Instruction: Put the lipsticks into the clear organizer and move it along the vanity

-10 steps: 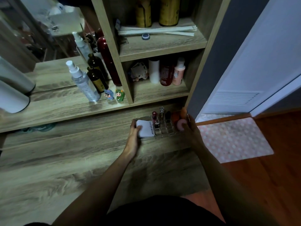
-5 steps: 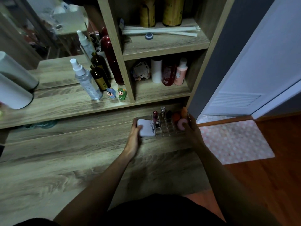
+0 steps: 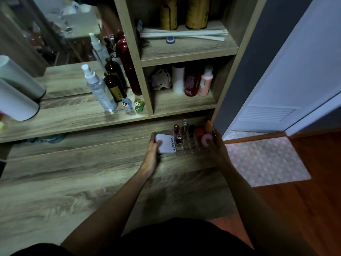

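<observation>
The clear organizer (image 3: 190, 146) sits on the wooden vanity top (image 3: 73, 182) near its right end, below the shelf unit. Lipsticks (image 3: 177, 132) stand upright in its back slots, beside a silver tube, a dark one and orange and pink sponges (image 3: 205, 140). A white compact marked 4U2skin (image 3: 166, 145) lies in its left part. My left hand (image 3: 152, 152) grips the organizer's left end, thumb on the compact. My right hand (image 3: 216, 145) holds its right end by the pink sponge.
A raised ledge behind holds a spray bottle (image 3: 100, 91), brown bottles, two small figurines (image 3: 132, 105) and white cylinders at the left. Shelf cubbies (image 3: 184, 106) hold bottles. The vanity ends at the right by a pink mat (image 3: 265, 159) and a white door.
Both hands keep their hold on the organizer's ends; it has hardly shifted on the vanity. The view has tilted slightly.
</observation>
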